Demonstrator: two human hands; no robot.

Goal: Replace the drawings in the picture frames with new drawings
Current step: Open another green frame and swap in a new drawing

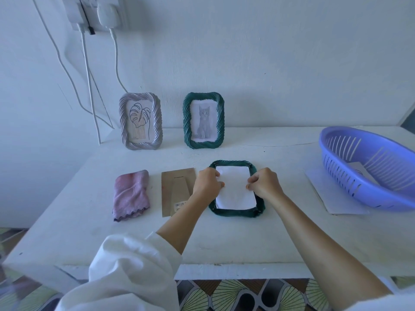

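As the left hand (207,181) and right hand (265,184) pinch opposite edges of the paper (234,191) lying in the face-down green frame (235,213), seating it seems underway; next, refit the backing board (177,187) lying beside it.

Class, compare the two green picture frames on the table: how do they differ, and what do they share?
The back green frame stands upright, front towards us; the near green frame lies flat, face down. The back one shows a cat drawing; the near one shows a white sheet, pinched by the left hand and right hand. Both have dark green twisted rims.
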